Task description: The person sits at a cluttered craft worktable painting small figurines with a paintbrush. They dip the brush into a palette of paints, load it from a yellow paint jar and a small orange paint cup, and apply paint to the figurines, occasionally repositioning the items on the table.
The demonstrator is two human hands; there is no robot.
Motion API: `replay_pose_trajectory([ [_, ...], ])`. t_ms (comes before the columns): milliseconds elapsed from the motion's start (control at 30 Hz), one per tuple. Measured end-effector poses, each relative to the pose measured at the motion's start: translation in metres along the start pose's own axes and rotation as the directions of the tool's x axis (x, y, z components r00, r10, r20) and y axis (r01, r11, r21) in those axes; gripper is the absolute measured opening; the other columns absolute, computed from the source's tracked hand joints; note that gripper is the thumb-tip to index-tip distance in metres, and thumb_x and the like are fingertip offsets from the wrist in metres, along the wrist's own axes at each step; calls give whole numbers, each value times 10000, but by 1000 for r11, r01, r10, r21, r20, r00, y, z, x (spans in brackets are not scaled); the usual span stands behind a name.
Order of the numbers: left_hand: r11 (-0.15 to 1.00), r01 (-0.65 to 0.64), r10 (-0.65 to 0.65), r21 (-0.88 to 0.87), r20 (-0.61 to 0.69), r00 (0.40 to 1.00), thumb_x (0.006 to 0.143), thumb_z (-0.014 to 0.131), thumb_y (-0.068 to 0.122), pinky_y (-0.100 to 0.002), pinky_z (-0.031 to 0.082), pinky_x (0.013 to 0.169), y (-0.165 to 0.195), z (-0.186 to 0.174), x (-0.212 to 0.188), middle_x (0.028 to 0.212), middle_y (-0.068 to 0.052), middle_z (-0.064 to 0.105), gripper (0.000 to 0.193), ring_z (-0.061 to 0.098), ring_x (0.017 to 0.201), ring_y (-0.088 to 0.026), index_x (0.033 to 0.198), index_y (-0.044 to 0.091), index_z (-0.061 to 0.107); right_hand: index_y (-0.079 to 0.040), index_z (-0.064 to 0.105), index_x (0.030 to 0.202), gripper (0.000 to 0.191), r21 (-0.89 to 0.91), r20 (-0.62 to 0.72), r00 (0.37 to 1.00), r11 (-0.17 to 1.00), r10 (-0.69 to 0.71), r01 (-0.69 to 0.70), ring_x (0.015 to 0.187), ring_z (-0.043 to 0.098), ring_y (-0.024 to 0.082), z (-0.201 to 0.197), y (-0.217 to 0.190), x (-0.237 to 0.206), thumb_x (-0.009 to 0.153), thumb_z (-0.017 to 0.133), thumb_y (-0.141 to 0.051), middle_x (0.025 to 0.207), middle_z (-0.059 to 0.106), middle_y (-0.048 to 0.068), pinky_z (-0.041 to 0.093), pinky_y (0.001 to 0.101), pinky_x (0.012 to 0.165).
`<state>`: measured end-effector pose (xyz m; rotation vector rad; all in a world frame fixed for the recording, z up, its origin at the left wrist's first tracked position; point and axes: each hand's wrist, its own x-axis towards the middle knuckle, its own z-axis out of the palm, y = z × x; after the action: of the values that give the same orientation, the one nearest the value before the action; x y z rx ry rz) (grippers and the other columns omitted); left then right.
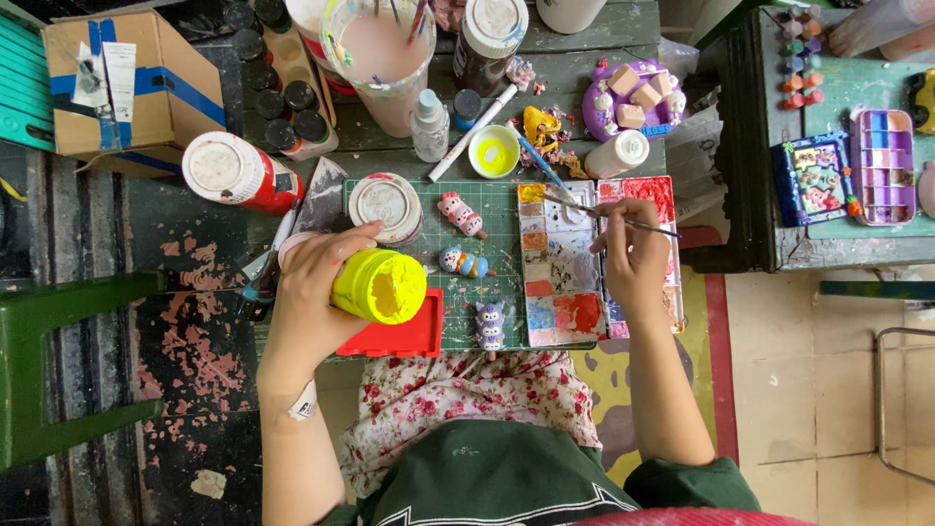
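Left hand [310,282] gripped a tilted yellow paint jar [380,285] above the red tray [407,336], right hand [635,255] pinched a thin brush [604,211] over the paint palette [565,292], small figurines [477,263] lay on the green mat [502,209] on the bench [584,68]

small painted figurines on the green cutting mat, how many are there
3. A pink one lies near the mat's top, a blue and orange one sits mid-mat, a purple one stands at the near edge. Others may be hidden.
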<state>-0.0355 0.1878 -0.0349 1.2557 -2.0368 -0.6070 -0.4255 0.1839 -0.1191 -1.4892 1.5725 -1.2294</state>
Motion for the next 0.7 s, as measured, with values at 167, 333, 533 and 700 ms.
replay_pose_trajectory([
  [167,1000,6,-6,5,-1,1000,672,854,143,-453,407,1099,0,0,1,1355,-26,678,615,633,1227,-286,1222,115,581,11,511,1152,76,-34,12,1000,999,-28,29,718,645,103,-1,-4,4,1116,484,-51,1085,709,128,541,247,634],
  [333,1000,11,-11,6,0,1000,669,853,140,-451,410,1102,1,1,0,1364,-21,679,628,631,1227,-286,1233,119,577,9,519,1139,83,-101,37,999,995,-10,14,710,677,104,0,-12,10,1113,491,-65,1046,725,115,515,234,618],
  [533,1000,4,-4,0,6,1000,667,854,140,-453,410,1101,-1,0,0,1370,-21,675,633,630,1228,-282,1236,118,575,3,534,1118,84,-190,67,997,982,35,-21,673,682,97,7,-25,19,1101,505,-74,937,732,98,490,248,562],
  [700,1000,2,-2,16,3,1000,657,853,137,-457,405,1097,0,0,0,1368,-22,675,635,628,1226,-283,1228,119,578,0,531,1095,73,-132,139,990,991,35,-16,671,634,81,1,-32,26,1094,492,-63,997,724,81,488,242,577],
])
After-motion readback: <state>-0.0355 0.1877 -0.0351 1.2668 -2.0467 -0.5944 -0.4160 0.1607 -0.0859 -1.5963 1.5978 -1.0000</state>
